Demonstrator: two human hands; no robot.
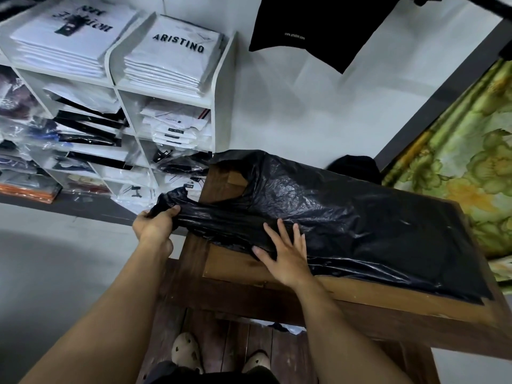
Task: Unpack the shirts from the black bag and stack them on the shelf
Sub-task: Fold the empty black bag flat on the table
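A black plastic bag (346,214) lies flat across a brown wooden table (249,270). My left hand (153,224) grips the bag's bunched handle end, stretched out past the table's left edge. My right hand (285,252) rests flat on the bag near its mouth, fingers spread. What is inside the bag is hidden. A white shelf unit (219,87) stands at the left with stacks of folded packaged shirts, among them a white pile printed ARISTINO (174,54).
A black garment (318,26) hangs on the white wall above the table. Another dark cloth (357,164) lies behind the bag. A green floral fabric (460,162) fills the right side. My sandalled feet (187,353) stand below the table.
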